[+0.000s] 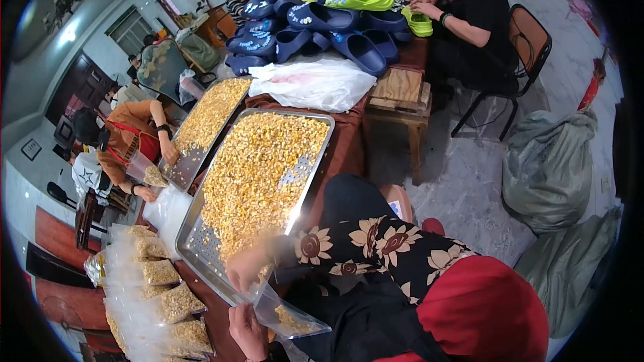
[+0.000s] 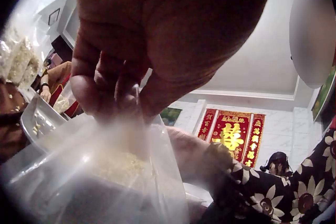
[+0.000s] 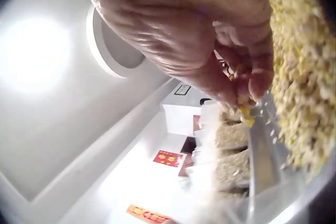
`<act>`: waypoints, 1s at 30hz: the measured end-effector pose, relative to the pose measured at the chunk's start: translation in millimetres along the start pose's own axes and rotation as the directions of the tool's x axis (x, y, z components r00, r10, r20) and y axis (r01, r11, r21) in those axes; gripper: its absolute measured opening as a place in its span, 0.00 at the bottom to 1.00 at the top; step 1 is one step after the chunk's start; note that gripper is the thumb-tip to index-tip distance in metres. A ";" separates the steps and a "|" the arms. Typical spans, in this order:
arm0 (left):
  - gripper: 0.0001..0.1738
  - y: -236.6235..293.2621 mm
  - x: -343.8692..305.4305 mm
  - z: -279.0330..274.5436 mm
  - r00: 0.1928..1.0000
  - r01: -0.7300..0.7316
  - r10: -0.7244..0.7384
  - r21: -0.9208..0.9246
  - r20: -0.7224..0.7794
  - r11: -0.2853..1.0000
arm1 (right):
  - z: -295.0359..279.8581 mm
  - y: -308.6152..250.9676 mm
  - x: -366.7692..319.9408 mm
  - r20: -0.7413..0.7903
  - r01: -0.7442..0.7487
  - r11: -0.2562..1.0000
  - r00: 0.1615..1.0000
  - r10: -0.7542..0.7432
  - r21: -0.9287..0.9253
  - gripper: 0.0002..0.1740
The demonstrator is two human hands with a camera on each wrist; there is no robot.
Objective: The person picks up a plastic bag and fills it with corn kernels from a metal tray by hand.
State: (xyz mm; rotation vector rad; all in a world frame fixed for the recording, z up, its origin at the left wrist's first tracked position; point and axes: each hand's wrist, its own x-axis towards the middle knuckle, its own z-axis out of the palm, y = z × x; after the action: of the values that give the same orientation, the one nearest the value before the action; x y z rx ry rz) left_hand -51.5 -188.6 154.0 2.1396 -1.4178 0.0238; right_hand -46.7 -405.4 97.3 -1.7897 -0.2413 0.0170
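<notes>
A metal tray (image 1: 201, 245) holds a broad heap of yellow and pale grain-like pieces (image 1: 255, 167). Below its near corner, my left hand (image 1: 248, 332) pinches the edge of a clear plastic bag (image 1: 292, 318) with some pieces at its bottom. The left wrist view shows the thumb and fingers of that hand (image 2: 128, 95) on the bag's rim (image 2: 139, 124). My right hand (image 1: 247, 269), blurred in the head view, is over the tray corner beside the bag mouth. In the right wrist view its fingertips (image 3: 249, 90) are drawn together around a few yellow pieces (image 3: 245, 112).
Filled clear bags (image 1: 178, 302) lie left of the tray. A second tray (image 1: 211, 117) stands beyond, where a person in brown (image 1: 137, 127) works. Dark blue clogs (image 1: 322, 20) are piled on white plastic (image 1: 315, 84). Another person (image 1: 476, 20) sits at the back right.
</notes>
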 end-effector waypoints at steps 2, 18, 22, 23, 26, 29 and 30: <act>0.07 2.8 0.6 -0.5 1.000 -0.010 0.010 0.014 -0.001 1.000 | 11.5 0.7 0.9 0.115 -0.021 0.997 0.993 0.029 -0.070 0.12; 0.08 3.1 1.8 1.4 0.999 -0.005 0.003 0.029 0.051 1.000 | 36.2 -3.2 2.1 0.133 0.309 0.759 0.949 -0.286 -0.574 0.09; 0.08 14.2 1.9 -2.5 0.998 0.048 -0.048 0.011 0.028 0.999 | 12.9 1.8 0.0 0.033 0.310 0.891 0.948 -0.318 -0.330 0.10; 0.08 8.2 0.8 -0.3 0.998 0.066 -0.066 0.016 0.017 0.998 | 6.5 6.0 4.9 -0.131 0.377 0.894 0.900 -0.415 -0.242 0.10; 0.06 -26.8 -6.3 9.3 0.997 0.075 -0.075 -0.030 0.006 0.997 | -35.2 40.3 -0.5 -0.469 -0.008 0.821 0.824 -0.318 -0.570 0.15; 0.09 -24.0 -6.7 -1.4 0.996 0.086 -0.086 -0.009 0.021 0.996 | -64.4 38.3 -39.1 -0.493 -0.339 0.505 0.845 -0.207 -0.794 0.27; 0.10 -19.8 -5.5 -4.9 0.995 0.092 -0.092 -0.005 0.027 0.996 | -73.4 54.0 -36.0 -0.502 -0.400 0.470 0.858 -0.110 -0.787 0.30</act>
State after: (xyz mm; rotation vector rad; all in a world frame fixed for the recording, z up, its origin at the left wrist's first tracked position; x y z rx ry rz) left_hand -35.6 -176.2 147.6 2.2051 -1.3309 -0.0447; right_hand -63.2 -493.6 58.1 -2.7836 0.3898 -0.5443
